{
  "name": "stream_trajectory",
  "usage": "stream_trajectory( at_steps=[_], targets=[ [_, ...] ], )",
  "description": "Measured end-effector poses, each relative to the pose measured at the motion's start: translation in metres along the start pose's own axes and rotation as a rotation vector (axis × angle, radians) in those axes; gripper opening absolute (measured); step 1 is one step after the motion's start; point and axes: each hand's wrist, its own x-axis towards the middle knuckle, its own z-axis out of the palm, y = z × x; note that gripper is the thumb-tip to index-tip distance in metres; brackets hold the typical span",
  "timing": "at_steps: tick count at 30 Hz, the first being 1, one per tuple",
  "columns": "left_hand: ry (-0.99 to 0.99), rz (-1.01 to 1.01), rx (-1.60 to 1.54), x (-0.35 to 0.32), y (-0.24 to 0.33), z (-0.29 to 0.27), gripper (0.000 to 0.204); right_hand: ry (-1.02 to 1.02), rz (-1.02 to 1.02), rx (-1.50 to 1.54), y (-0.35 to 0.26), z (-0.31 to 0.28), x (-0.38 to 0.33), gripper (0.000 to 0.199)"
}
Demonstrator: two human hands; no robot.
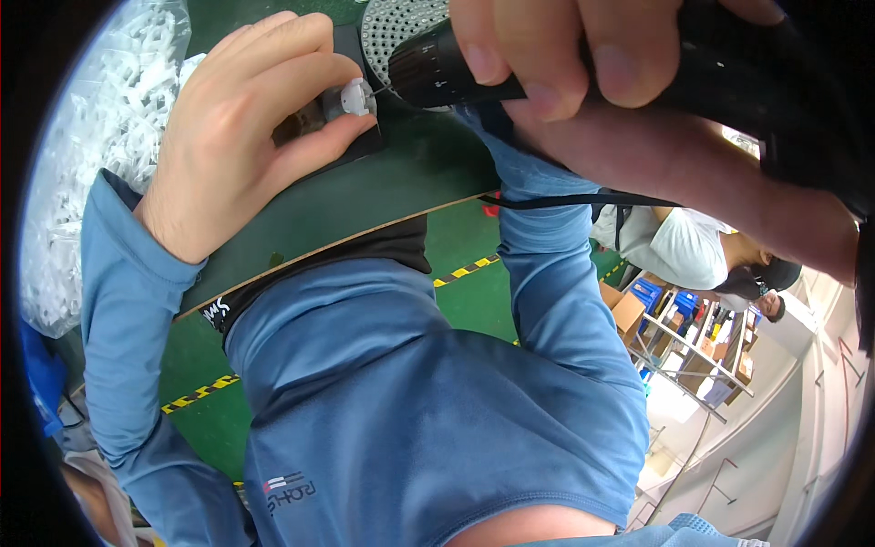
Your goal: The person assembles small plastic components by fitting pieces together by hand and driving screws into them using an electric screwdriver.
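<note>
Left hand point(228, 132) pinches white part point(356, 98), right hand point(624, 55) grips black screwdriver point(442, 68); fastening seems in hand, needing straight alignment.

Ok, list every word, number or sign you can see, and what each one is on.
Locations only, wording not copied:
Blue long-sleeved shirt: lettering beside small stripes on the chest.
Black trousers: white letters near the shirt's hem.
Black electric screwdriver: pale marks on its collar, too small to read.
Cardboard box by the rack: any print is too small to read.
Yellow-and-black floor tape: stripes, no words visible.
</note>
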Motion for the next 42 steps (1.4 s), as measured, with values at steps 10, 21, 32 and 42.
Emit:
stream_trajectory(
  at_steps=[10, 21, 32, 42],
  targets=[
    [0.021, 0.03, -0.026, 0.004, 0.001, 0.001, 0.033, -0.078, -0.018, 0.064, -0.004, 0.0, 0.005, 0.068],
    [0.042, 0.046, -0.015, 0.005, 0.0, 0.004, 0.034, -0.198, -0.026, 0.199, -0.015, -0.005, 0.016, 0.067],
    [0.059, 0.013, -0.06, 0.003, -0.001, 0.007, 0.034, -0.047, 0.012, 0.34, -0.013, 0.002, -0.001, 0.067],
    [0.006, -0.028, -0.021, 0.005, 0.0, 0.006, 0.031, -0.478, -0.027, 0.33, -0.015, -0.005, 0.049, 0.072]
  ],
)
